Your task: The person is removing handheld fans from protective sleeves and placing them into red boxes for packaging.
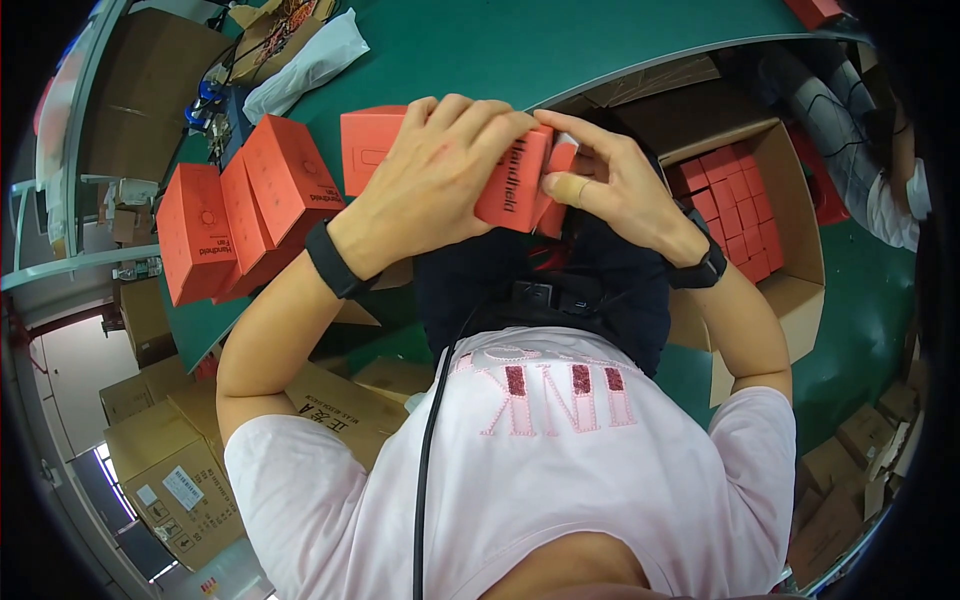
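Note:
A small red carton box [518,190] is between my hands, above my lap. My left hand [435,165] wraps over it from the left, fingers closed along its top. At the box's right end, my right hand [615,185] pinches an end flap that stands partly folded out, thumb on the near side. A bit of white shows at that opening; the inside is otherwise hidden. Another red box [370,150] lies on the table just beyond my left hand, partly covered by it. Dark bands circle both wrists.
Several red boxes [195,235] stand at the left on the green table [440,50]. A white plastic bag [310,65] and a carton with wires [265,50] lie farther back. At right, an open brown carton [800,235] holds rows of red boxes, near another person's legs [825,85].

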`<move>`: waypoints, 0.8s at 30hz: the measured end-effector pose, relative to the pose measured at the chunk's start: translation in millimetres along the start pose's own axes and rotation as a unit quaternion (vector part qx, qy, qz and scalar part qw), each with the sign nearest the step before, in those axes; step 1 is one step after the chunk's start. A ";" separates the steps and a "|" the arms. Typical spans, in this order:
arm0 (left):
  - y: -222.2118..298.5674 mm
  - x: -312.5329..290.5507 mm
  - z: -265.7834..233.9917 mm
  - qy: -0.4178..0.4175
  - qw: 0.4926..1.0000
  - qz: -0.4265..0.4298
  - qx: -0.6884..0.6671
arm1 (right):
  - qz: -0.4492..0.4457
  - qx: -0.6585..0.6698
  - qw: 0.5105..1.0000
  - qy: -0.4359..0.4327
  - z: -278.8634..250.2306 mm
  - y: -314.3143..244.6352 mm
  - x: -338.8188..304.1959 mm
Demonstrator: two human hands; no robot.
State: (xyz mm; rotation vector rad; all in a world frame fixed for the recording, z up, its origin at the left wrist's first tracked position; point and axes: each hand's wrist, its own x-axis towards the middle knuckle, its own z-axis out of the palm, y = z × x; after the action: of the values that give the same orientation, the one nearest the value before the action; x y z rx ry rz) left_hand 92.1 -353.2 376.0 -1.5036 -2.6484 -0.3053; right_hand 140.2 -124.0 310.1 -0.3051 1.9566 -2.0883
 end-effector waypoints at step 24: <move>-41.7 -13.0 -32.1 0.132 0.965 -0.116 -0.194 | -0.265 -0.240 0.932 -0.059 -23.9 -38.5 29.9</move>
State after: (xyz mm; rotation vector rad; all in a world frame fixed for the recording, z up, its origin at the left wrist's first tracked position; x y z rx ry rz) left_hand 62.2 -391.7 399.7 -1.1248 -2.6448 -1.0165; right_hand 102.4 -109.1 346.1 -1.1396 2.4895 -1.7481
